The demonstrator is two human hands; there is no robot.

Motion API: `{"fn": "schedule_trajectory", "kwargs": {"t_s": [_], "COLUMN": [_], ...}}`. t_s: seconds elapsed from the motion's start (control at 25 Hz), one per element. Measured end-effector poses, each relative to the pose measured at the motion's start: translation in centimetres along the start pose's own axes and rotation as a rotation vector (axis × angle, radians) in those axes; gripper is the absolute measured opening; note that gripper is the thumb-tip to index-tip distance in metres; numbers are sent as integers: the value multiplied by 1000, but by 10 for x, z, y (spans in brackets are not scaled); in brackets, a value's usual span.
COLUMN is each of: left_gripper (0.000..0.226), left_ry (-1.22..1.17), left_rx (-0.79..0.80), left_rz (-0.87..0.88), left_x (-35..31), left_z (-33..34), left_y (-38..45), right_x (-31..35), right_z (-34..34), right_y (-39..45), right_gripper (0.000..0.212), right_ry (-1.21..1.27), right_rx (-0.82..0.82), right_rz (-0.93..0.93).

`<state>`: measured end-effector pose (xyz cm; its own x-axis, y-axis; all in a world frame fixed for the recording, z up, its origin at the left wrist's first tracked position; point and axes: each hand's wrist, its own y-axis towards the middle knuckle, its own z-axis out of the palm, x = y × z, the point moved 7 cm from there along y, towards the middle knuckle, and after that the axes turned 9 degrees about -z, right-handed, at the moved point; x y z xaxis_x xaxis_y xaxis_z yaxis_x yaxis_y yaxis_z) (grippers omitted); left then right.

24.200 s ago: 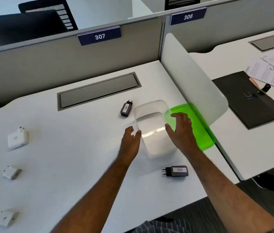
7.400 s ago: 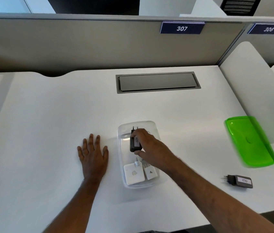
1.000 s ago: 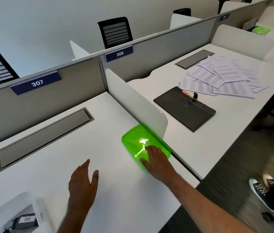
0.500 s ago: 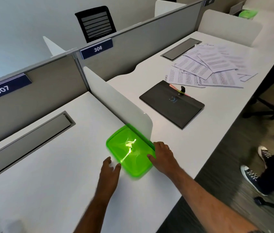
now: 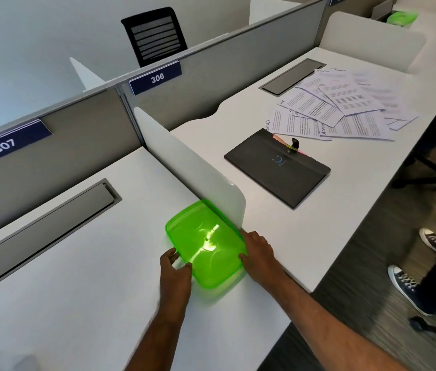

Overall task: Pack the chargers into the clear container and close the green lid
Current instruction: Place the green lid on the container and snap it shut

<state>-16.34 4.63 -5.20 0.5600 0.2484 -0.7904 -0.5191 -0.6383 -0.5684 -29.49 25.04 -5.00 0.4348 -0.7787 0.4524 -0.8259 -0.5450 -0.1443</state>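
Note:
The translucent green lid (image 5: 206,245) lies on the white desk (image 5: 83,277) beside the white side divider (image 5: 192,175). My left hand (image 5: 175,274) grips the lid's near-left edge, thumb and fingers curled on the rim. My right hand (image 5: 258,253) holds the lid's right edge. A blurred corner of the clear container (image 5: 2,361) shows at the bottom left; the chargers inside it are out of sight.
A grey cable tray (image 5: 40,223) is sunk into the desk at the back. On the neighbouring desk lie a black folder (image 5: 278,167) and several printed sheets (image 5: 340,108). Another person's sneakers (image 5: 409,285) are on the floor to the right.
My left hand has reached the lid and closed on its left edge. My right hand has shifted from the lid's top to its right edge. The view has panned right, away from the container.

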Motion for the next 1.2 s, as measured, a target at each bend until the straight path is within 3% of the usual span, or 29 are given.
{"fn": "schedule_trajectory", "kwargs": {"t_s": [0.2, 0.52, 0.84, 1.2], "left_gripper": [64, 63, 67, 41], "left_ry": [-21, -108, -135, -138], "left_rx": [-58, -108, -209, -311], "left_rz": [70, 165, 300, 333], "left_x": [-10, -19, -29, -1], "left_z": [-36, -115, -204, -312], "left_y": [-7, -39, -74, -94], "right_x": [26, 95, 171, 268], "right_z": [-8, -26, -10, 27], "right_y": [-6, -21, -27, -43], "right_gripper": [72, 41, 21, 24], "right_ry": [166, 348, 729, 957], "right_rx": [-40, -180, -4, 178], "right_rz": [-115, -314, -216, -183]}}
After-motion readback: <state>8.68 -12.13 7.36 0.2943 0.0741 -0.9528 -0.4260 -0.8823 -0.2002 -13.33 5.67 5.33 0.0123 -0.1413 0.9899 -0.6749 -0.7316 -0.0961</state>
